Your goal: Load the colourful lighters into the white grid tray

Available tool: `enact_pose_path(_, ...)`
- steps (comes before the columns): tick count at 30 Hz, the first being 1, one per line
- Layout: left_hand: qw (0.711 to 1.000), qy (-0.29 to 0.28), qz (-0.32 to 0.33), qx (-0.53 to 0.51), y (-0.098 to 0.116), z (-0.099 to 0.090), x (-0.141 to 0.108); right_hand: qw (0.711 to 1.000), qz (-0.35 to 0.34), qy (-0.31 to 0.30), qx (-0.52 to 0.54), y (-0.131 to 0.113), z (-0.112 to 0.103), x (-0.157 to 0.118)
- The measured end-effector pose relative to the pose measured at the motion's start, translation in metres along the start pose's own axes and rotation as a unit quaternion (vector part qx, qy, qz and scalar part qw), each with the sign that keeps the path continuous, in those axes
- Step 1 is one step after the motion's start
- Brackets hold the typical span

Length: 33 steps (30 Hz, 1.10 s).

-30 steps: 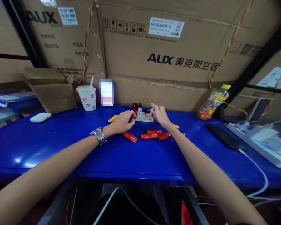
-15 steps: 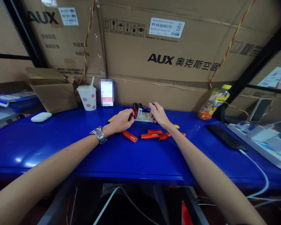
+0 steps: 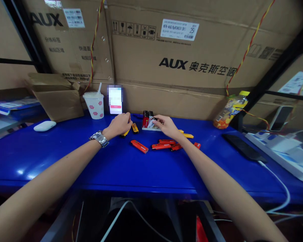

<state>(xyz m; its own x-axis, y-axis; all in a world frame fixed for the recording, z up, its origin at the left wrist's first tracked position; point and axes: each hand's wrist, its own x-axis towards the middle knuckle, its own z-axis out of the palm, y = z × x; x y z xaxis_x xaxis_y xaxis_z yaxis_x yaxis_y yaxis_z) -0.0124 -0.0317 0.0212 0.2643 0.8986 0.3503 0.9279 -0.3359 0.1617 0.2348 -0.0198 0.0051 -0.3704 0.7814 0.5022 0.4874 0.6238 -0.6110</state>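
Observation:
A small white tray (image 3: pixel 144 128) stands near the back of the blue table, with red and dark-topped lighters upright in its left part. My right hand (image 3: pixel 165 126) pinches a white lighter (image 3: pixel 152 122) with a black top, tilted over the tray. Left of the tray my left hand (image 3: pixel 121 125) has its fingers curled together by a yellow lighter (image 3: pixel 125 133); what they hold is hidden. Another yellow lighter (image 3: pixel 135 128) lies beside that hand. In front, a red lighter (image 3: pixel 139 146) lies apart from several red ones (image 3: pixel 161 146), and yellow ones (image 3: pixel 188 135) lie by my right wrist.
At the back left are a paper cup (image 3: pixel 94 106) with a straw, a lit phone (image 3: pixel 115 101), a paper bag (image 3: pixel 59 101) and a white case (image 3: pixel 44 126). A bottle (image 3: pixel 231 109), a dark phone (image 3: pixel 242 148) and a power strip (image 3: pixel 280 154) occupy the right.
My left hand has moved left, away from the tray, uncovering a yellow lighter. My right hand has moved left over the tray, and the white lighter is now tilted in its fingers.

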Motion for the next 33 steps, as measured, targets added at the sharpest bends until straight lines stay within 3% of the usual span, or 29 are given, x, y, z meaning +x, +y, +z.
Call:
enact_pose_path(7, 0.991, -0.097, -0.075, 0.047, -0.001, -0.007, -0.002, 1.000, 0.013, -0.007, -0.008, -0.009, 0.002, -0.001)
enact_pose_path(10, 0.990, -0.101, -0.083, 0.046, -0.002, -0.008, -0.003, 0.999, 0.011, 0.017, -0.042, -0.015, -0.007, -0.001)
enact_pose_path(13, 0.994, -0.078, -0.055, 0.046, -0.004, -0.006, -0.003, 0.989, 0.025, 0.019, -0.144, -0.020, -0.032, -0.002)
enact_pose_path(17, 0.998, -0.055, -0.006, 0.029, -0.006, 0.000, -0.003, 0.925, 0.139, -0.124, -0.330, -0.015, -0.072, -0.008)
enact_pose_path(20, 0.999, -0.046, 0.009, 0.009, -0.005, 0.002, -0.004, 0.866, 0.241, -0.236, -0.368, -0.008, -0.088, -0.012)
enact_pose_path(22, 0.998, -0.055, 0.013, 0.001, -0.003, 0.002, -0.005, 0.857, 0.253, -0.267, -0.361, -0.005, -0.089, -0.013)
enact_pose_path(25, 0.998, -0.057, 0.004, -0.019, 0.001, -0.001, -0.005, 0.868, 0.223, -0.258, -0.361, -0.002, -0.081, -0.012)
enact_pose_path(30, 0.994, 0.007, 0.032, -0.102, 0.004, -0.005, 0.000, 0.862, 0.202, -0.194, -0.424, 0.006, -0.062, -0.010)
enact_pose_path(33, 0.987, 0.052, 0.068, -0.137, 0.006, -0.007, 0.002, 0.865, 0.202, -0.188, -0.418, 0.016, -0.058, -0.010)
